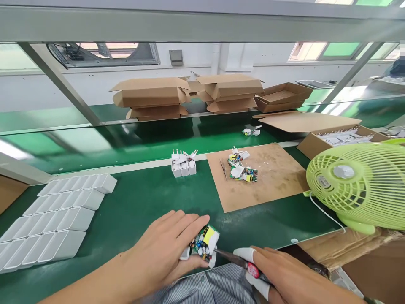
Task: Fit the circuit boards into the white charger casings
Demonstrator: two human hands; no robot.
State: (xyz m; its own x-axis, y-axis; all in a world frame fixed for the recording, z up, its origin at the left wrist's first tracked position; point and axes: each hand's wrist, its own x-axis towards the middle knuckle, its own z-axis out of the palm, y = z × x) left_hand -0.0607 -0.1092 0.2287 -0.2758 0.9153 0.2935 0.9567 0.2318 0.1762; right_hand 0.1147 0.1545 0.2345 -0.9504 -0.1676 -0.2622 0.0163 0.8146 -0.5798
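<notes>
Pinches a circuit board (204, 242) between the thumb and fingers of the left hand (167, 247), back of the hand upward, near the front edge of the green bench (142, 202). Wraps the right hand (267, 274) around the handles of the pliers (232, 259), with white covers (245, 254) on 2 of the fingertips. Aims the tips of the tool at the right edge of the board, below a yellow block; cannot tell about any bite of the jaws there.

Has, farther up the bench, a brown cardboard sheet (268, 185) bearing more boards (248, 174), with tweezers (223, 169) just left of them. Has also, left of the sheet, 3 white cases (184, 169) side by side with plug parts on top, and at far left 4 rows of white boxes (74, 219). Faces a lime-green fan (348, 181) on the right and open cartons (152, 93) on the shelf beyond.
</notes>
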